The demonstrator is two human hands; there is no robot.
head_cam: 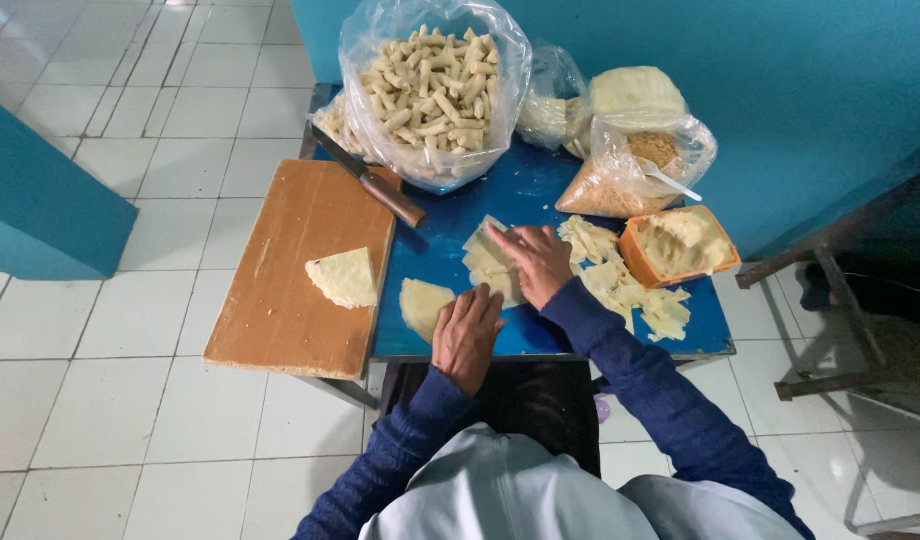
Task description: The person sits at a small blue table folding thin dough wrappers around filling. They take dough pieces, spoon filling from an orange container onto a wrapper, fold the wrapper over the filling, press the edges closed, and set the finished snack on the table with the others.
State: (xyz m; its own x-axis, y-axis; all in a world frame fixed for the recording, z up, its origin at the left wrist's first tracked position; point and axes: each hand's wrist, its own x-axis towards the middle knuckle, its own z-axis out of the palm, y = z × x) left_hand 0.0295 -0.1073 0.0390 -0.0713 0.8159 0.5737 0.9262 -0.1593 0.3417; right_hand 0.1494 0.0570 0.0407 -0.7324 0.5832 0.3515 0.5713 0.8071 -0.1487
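Note:
On a small blue table (525, 195), my right hand (535, 262) presses flat on a pale square wrapper sheet (485, 262) in the middle. My left hand (467, 335) rests at the table's near edge, beside a rounded pale wrapper piece (422, 303), fingers together and touching the sheet's lower edge. Both arms wear dark blue sleeves. A pile of cut wrapper pieces (620, 285) lies just right of my right hand. An orange tub of pale filling (680, 245) stands beyond that pile.
A wooden cutting board (290, 290) overhangs the table's left side, with a folded wrapper quarter (345, 277) and a knife (375, 185) on it. Behind are a clear bag of rolled pieces (435, 90), a bag of crumbs with a spoon (630, 170), and a blue wall (780, 80).

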